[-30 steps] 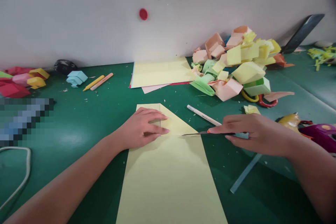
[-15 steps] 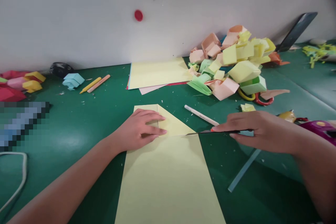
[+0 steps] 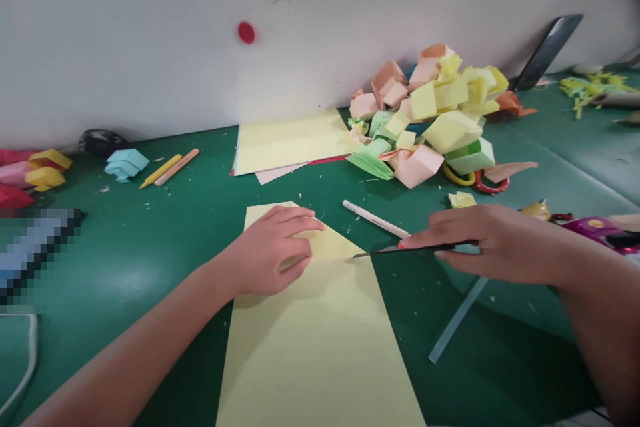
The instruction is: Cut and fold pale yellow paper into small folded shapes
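A pale yellow sheet of paper (image 3: 320, 353) lies on the green table, its far end folded to a slanted edge on the right. My left hand (image 3: 277, 248) rests on the folded part with its fingers apart, holding nothing. In my right hand (image 3: 480, 243) is a thin dark cutter (image 3: 390, 250), gripped between thumb and fingers. Its blade tip touches the sheet near the right end of the fold. A white pen (image 3: 375, 219) lies just beyond the cutter, its near end close to my right fingertips.
Folded paper pieces (image 3: 425, 113) are heaped at the back right, beside scissors (image 3: 493, 181). A paper stack (image 3: 290, 140) lies against the wall. Two crayon-like sticks (image 3: 170, 168) and a blue paper shape (image 3: 126, 163) are at left. A translucent strip (image 3: 457, 320) lies below my right hand.
The view has shifted slightly, moving most things left. My left hand has changed its pose on the fold, with the lower fingers more curled. The cutter stays at the fold's right end.
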### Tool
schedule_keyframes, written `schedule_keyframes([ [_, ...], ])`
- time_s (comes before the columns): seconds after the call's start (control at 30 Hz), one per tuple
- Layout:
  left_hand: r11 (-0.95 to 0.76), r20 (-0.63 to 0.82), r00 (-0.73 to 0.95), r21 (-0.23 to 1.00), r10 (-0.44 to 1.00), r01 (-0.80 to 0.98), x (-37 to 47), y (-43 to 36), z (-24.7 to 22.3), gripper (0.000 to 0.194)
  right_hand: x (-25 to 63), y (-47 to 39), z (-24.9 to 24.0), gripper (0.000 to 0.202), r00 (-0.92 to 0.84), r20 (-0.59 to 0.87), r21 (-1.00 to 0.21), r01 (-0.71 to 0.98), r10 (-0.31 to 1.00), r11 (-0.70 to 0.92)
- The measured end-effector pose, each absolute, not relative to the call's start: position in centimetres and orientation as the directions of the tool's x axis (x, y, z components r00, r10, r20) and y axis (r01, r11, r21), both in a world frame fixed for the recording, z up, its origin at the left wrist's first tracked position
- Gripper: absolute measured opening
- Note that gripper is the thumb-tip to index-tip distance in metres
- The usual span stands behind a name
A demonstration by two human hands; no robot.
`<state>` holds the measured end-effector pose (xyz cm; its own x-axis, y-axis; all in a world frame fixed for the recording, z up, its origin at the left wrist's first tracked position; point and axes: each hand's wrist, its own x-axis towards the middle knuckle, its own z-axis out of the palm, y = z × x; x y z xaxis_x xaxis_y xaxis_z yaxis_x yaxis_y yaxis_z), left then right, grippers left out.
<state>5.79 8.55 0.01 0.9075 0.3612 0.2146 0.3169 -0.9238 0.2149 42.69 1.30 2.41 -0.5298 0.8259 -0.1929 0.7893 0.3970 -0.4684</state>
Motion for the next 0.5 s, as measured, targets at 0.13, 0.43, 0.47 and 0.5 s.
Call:
schedule_keyframes([
  [0.13, -0.945, 0.149, 0.945, 0.194, 0.292, 0.262, 9.1, 8.0, 0.0, 0.024, 42.4, 1.2, 2.6, 0.048, -0.525, -0.153, -0.484, 0.778, 0.837, 0.400],
  [0.43, -0.963, 0.184, 0.950, 0.143, 0.253, 0.229, 9.7, 7.6, -1.1, 0.035, 42.4, 1.6, 3.0, 0.048, -0.527, -0.176, -0.489, 0.780, 0.831, 0.391],
  [0.47, -0.963, 0.181, 0.950, 0.135, 0.255, 0.232, 9.7, 7.5, -1.0, 0.036, 42.4, 1.6, 3.0, 0.047, -0.526, -0.182, -0.489, 0.781, 0.831, 0.388],
  [0.5, -0.964, 0.176, 0.951, 0.123, 0.255, 0.236, 9.7, 7.4, -1.0, 0.036, 42.5, 1.6, 2.9, 0.047, -0.524, -0.188, -0.487, 0.784, 0.831, 0.384],
])
